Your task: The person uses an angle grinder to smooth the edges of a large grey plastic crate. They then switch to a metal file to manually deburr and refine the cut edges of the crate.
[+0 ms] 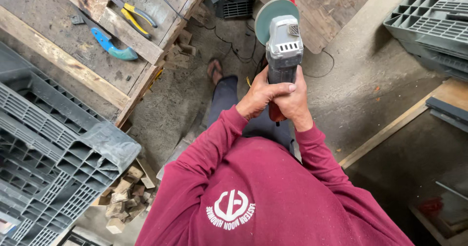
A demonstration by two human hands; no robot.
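Grinder point(282, 44) held by both hands point(275, 97), disc end pointing forward.

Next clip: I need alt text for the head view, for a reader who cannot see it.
Seen from above, a person in a maroon sweatshirt grips an angle grinder with the left hand and right hand, disc pointing away. A wooden workbench at left holds yellow-handled pliers and a blue-handled tool; grey plastic pallets flank the concrete floor.

open floor point(360, 75) between workbench point(73, 66) and pallets point(429, 27)
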